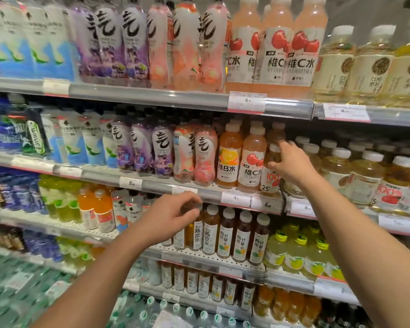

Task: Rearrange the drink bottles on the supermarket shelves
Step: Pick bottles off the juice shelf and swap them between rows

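Observation:
My right hand (290, 163) grips the neck of an apple juice bottle (270, 179) with a white cap and a "100%" label. It stands on the second shelf (208, 192), beside a pink vitamin C water bottle (251, 162) and an orange vitamin B water bottle (229, 157). My left hand (169, 218) is one shelf lower, fingers curled round the cap of a brown tea bottle (197, 229) at the left end of a row of brown tea bottles (242, 235).
More apple juice bottles (367, 176) fill the second shelf to the right. Peach (205, 155) and grape (142, 147) sparkling water bottles stand to the left. Large bottles crowd the top shelf (152, 95). Yellow-green bottles (296, 252) sit right of the tea row. Water packs lie at the bottom.

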Motion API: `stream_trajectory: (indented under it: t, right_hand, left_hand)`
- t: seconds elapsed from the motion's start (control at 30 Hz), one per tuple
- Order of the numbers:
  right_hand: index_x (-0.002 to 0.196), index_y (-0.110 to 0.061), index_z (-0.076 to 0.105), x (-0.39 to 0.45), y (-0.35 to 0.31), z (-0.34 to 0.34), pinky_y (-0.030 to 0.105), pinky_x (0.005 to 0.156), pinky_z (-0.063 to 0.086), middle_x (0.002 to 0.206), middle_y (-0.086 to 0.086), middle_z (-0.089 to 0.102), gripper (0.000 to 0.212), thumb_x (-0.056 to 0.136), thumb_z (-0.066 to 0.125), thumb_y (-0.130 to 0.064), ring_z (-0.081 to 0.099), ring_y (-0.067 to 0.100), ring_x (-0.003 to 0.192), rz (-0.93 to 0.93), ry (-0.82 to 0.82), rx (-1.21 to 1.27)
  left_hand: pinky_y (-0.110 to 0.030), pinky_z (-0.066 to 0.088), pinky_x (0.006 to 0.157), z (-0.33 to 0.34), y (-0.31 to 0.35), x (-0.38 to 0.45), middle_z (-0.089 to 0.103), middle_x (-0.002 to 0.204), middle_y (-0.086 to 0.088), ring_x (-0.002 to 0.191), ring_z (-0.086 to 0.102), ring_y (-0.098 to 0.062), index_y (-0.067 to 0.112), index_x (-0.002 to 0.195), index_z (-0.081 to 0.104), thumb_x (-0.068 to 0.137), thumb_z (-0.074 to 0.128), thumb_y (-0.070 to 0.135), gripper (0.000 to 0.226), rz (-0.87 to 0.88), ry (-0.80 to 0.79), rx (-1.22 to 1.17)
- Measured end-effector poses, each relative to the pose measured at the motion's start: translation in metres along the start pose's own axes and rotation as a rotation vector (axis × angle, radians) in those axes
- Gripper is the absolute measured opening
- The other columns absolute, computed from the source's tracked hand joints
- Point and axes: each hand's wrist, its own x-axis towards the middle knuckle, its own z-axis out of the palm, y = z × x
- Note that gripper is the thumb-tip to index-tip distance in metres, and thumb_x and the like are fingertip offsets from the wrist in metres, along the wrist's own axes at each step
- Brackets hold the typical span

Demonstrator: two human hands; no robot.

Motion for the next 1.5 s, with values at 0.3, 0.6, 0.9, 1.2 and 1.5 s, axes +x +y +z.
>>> stream_trajectory:
  t: [0.3,0.6,0.9,1.2,1.5]
  right_hand:
    - [0.148,-0.027,0.031,-0.017,0.011,-0.006,0.048,0.084,0.061,0.141,0.017,0.061,0.075,0.09,0.078,-0.023,0.07,0.038,0.112,-0.028,0.001,0.143]
    - [0.139,-0.031,0.029,-0.034,0.02,-0.007,0.04,0.069,0.061,0.123,0.016,0.068,0.068,0.091,0.078,-0.024,0.066,0.024,0.077,-0.065,0.012,0.183]
    - [0.133,-0.028,0.038,-0.064,0.04,-0.018,0.041,0.083,0.06,0.117,0.005,0.065,0.061,0.089,0.08,-0.024,0.066,0.024,0.1,-0.086,0.127,0.379]
    - [0.125,-0.035,0.043,-0.101,0.038,-0.049,0.04,0.074,0.065,0.107,-0.007,0.063,0.055,0.087,0.082,-0.026,0.07,0.017,0.086,-0.121,0.103,0.554]
    - [0.125,-0.039,0.047,-0.147,0.022,-0.057,0.03,0.07,0.064,0.101,-0.022,0.065,0.06,0.081,0.087,-0.029,0.069,0.0,0.081,-0.21,0.003,0.536]
  left_hand:
    - [-0.022,0.055,0.072,0.028,0.024,-0.024,0.069,0.096,0.013,0.084,0.066,-0.004,0.037,0.121,0.062,0.1,0.057,0.039,0.021,-0.079,-0.003,-0.05]
    - [-0.028,0.056,0.08,0.036,0.046,-0.046,0.069,0.098,0.016,0.088,0.065,-0.003,0.035,0.122,0.063,0.1,0.057,0.04,0.024,-0.091,0.012,-0.036]
    - [-0.022,0.053,0.08,0.044,0.059,-0.042,0.068,0.1,0.022,0.091,0.064,0.003,0.041,0.123,0.062,0.099,0.057,0.043,0.024,-0.064,0.015,-0.017]
    - [-0.018,0.048,0.075,0.06,0.074,-0.02,0.068,0.1,0.02,0.089,0.061,0.007,0.039,0.122,0.062,0.099,0.059,0.038,0.023,0.026,0.003,-0.042]
    - [-0.031,0.043,0.107,0.072,0.104,0.014,0.052,0.141,0.025,0.128,0.048,0.002,0.046,0.141,0.044,0.086,0.076,0.044,0.063,0.095,0.166,-0.194]
